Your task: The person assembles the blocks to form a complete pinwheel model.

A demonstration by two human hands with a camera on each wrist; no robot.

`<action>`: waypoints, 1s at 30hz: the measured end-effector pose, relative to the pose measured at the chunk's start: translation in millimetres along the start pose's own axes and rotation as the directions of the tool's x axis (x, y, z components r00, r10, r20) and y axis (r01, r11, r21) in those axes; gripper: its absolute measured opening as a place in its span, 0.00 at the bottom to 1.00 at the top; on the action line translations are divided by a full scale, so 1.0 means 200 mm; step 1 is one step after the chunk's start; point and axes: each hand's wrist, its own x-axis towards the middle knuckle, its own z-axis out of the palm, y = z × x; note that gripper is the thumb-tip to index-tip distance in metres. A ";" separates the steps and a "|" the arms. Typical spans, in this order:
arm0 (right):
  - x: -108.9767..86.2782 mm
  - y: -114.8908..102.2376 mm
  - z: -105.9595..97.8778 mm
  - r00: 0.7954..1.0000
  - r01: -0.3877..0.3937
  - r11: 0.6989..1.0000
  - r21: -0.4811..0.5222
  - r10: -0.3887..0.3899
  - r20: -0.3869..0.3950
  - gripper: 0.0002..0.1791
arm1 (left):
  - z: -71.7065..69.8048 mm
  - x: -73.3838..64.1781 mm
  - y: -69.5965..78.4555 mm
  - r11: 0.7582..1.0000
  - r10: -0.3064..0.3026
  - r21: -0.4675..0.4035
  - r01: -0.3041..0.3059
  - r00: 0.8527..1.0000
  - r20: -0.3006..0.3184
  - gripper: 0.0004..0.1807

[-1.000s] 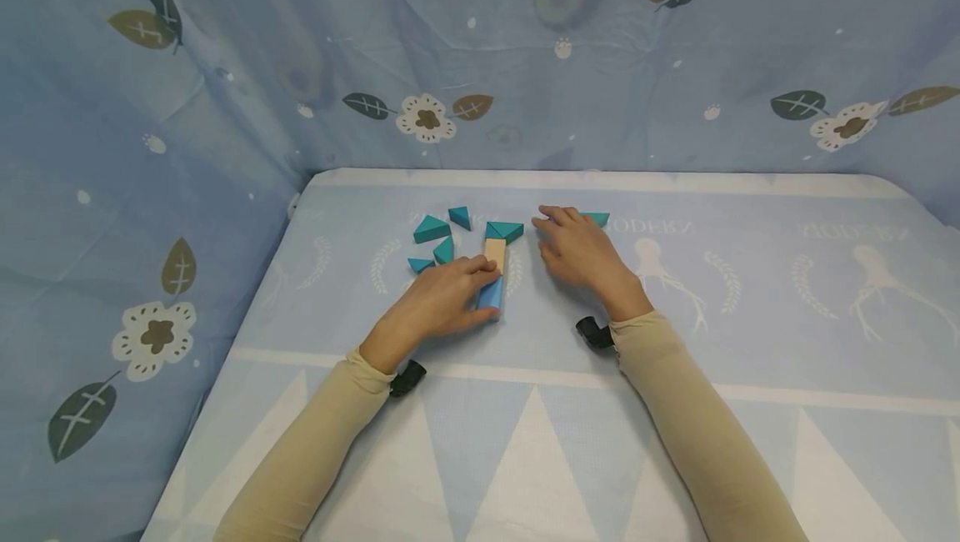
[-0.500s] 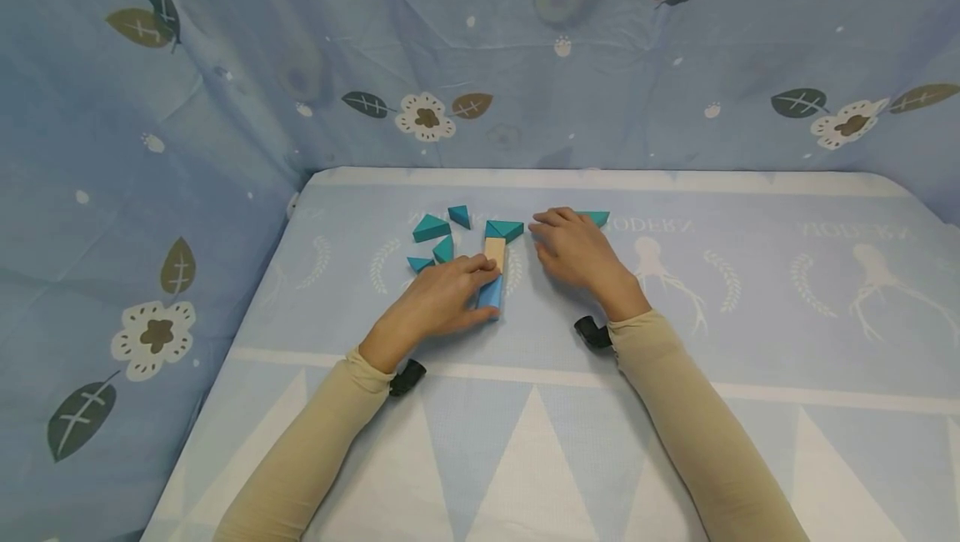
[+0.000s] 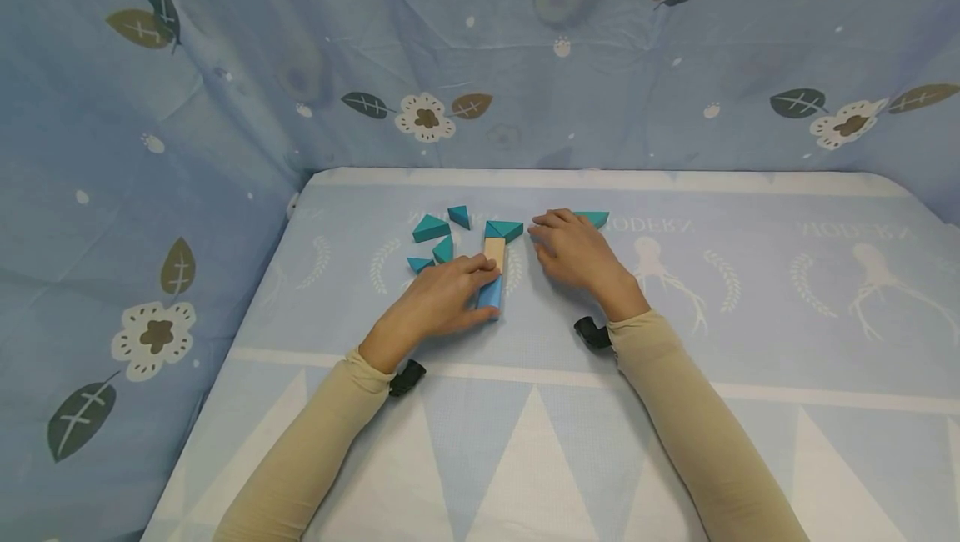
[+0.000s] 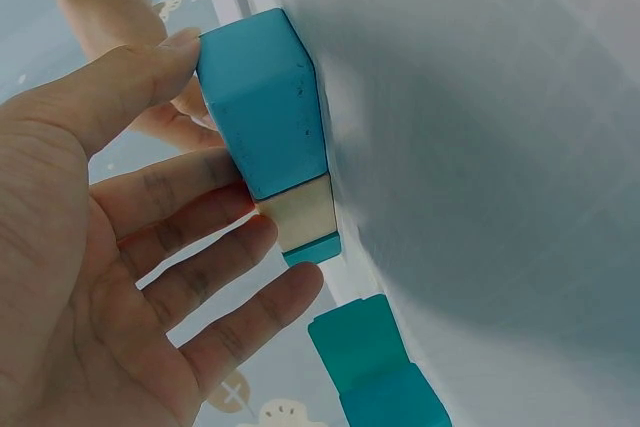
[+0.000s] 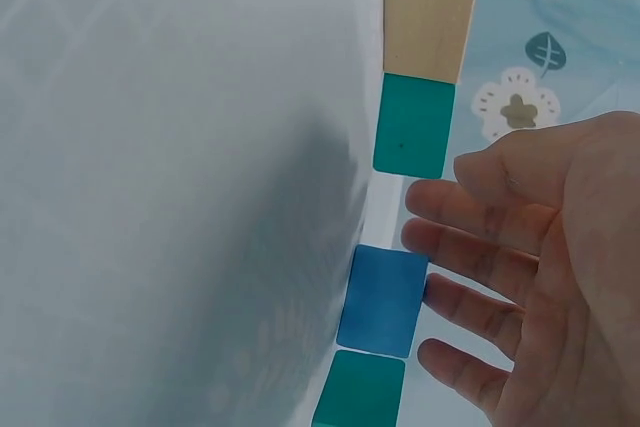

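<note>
My left hand (image 3: 442, 296) holds a light blue block (image 3: 490, 295), thumb at its near end and fingers along its side. A natural wood block (image 3: 495, 248) continues the row beyond it, partly covered by the fingertips. Teal triangular blocks (image 3: 506, 230) top that row at the far end. My right hand (image 3: 576, 254) is just right of the row with relaxed, slightly bent fingers. In the right wrist view its fingertips are right at a blue block (image 5: 382, 302), beside a green block (image 5: 358, 392); the thumb tip is near the row's teal end.
Left of the row lie several loose teal triangular blocks (image 3: 431, 228), close to the left fingers. Everything rests on a patterned tablecloth (image 3: 585, 434). A printed blue curtain (image 3: 502, 42) hangs behind the table. A black wrist camera (image 3: 592, 333) sits under the right cuff.
My right hand has shifted very slightly left toward the row, its fingers drawing closer together. The left hand and the blocks have stayed in place.
</note>
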 end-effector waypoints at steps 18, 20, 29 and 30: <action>0.00 -0.01 0.00 1.000 0.020 1.000 0.005 -0.019 -0.015 0.22 | 0.00 0.00 0.00 1.000 -0.005 0.007 0.005 1.000 0.019 0.32; 0.00 -0.01 -0.01 1.000 0.015 1.000 0.011 -0.015 -0.010 0.22 | 0.00 0.00 0.00 1.000 -0.007 0.005 0.007 1.000 0.019 0.32; -0.02 0.04 -0.05 0.999 -0.042 0.999 0.025 0.042 -0.021 0.23 | -0.01 0.00 0.01 1.000 -0.009 -0.010 0.010 1.000 0.024 0.32; -0.02 0.04 -0.04 0.999 -0.038 0.999 0.029 0.038 -0.020 0.23 | -0.01 0.00 0.01 1.000 -0.012 -0.011 0.012 1.000 0.025 0.32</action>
